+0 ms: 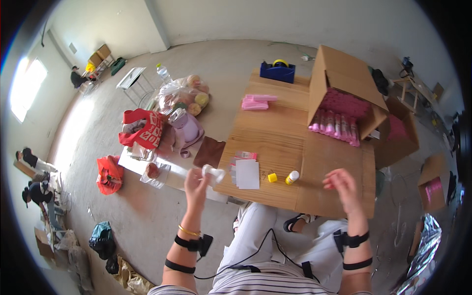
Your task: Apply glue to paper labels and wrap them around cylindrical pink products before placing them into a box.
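Note:
My left hand (195, 183) is closed on a crumpled white tissue-like piece (213, 174), just off the near left edge of the wooden table (275, 142). Over the table's near right side, my right hand (343, 186) hovers with loosely curled fingers and nothing visible in them. Between the hands stands a small white and yellow glue stick (292, 177), uncapped as far as I can see. A yellow cap (272, 177) sits to its left. Further left lies a white card stack (247, 174), partly over clear sleeves with a pink strip (246, 156).
A tipped cardboard box (344, 69) full of pink tubes (337, 127) opens toward me. Pink packets (256, 102) and a blue tape dispenser (278, 73) are farther back. Left, a low surface holds a red bag (142, 129) and lilac bag (187, 128). Other people sit far left.

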Available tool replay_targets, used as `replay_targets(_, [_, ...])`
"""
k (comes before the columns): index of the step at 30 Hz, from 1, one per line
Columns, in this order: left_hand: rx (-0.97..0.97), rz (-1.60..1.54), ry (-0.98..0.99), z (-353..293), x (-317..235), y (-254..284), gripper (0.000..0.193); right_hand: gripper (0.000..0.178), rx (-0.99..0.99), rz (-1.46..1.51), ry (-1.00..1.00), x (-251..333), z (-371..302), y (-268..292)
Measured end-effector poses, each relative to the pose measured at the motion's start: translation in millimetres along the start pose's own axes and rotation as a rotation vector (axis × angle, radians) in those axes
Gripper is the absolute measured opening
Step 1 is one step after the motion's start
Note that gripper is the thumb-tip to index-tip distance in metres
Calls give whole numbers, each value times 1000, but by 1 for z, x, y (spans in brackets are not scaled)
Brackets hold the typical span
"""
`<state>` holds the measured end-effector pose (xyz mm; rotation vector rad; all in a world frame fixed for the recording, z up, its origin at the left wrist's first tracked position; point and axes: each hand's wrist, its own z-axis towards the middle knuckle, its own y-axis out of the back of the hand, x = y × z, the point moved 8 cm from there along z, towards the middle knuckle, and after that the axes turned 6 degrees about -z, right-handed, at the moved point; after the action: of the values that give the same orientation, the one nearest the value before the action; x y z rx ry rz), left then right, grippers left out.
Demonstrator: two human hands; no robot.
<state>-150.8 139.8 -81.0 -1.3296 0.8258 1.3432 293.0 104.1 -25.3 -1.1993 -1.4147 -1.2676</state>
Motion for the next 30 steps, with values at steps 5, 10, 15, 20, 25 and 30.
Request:
replay_targets(5, [315,112,-258,-69,-73,-142,21,39,337,-66,132,17,-42,-103])
replay_targets(10, [510,91,-288,-119,-92,-208,30,39,336,330,-52,12,-77,-103])
replay_targets(15, [658,79,-169,-161,-96,-247,38,20,20,424,-2,8,-124,-51])
replay_targets(20, [830,110,15,-190,-76,-279,30,19,-153,452,-28,-7,-163,-5])
replay_targets(25, [1133,-98,534,-229,-57,-308,20,25,-270,627,66,-7,-199,27])
replay_targets(30, [1209,-244,856,-265,-61,-343,14,26,-321,644,154,-2,-227,56])
